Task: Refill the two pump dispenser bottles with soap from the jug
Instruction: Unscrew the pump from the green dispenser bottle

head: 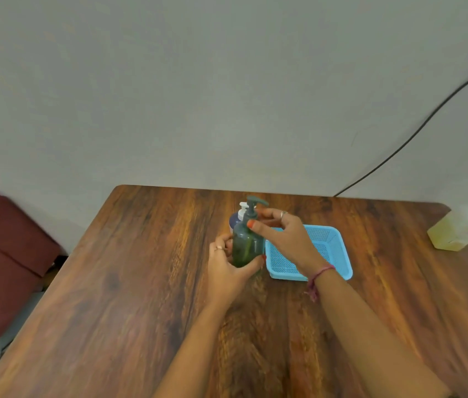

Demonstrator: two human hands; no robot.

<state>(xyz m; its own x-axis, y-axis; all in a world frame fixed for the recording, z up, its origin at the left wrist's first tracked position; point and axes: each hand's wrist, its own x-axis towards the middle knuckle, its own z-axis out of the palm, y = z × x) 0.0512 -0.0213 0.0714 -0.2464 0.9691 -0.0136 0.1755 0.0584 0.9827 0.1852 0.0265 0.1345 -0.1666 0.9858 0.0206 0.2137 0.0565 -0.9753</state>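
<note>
A dark green pump bottle (247, 245) stands upright near the middle of the wooden table (140, 282). My left hand (227, 265) wraps around its lower body. My right hand (281, 234) pinches the collar just under the green pump head (255, 203). Behind it, partly hidden, stands a blue bottle (234, 218) with a white pump. The soap jug (454, 231), pale yellow and blurred, sits at the table's far right edge.
A light blue mesh basket (330, 248) lies just right of the bottles, under my right wrist. A dark red seat (3, 254) stands left of the table. A black cable (416, 130) runs down the grey wall at the right.
</note>
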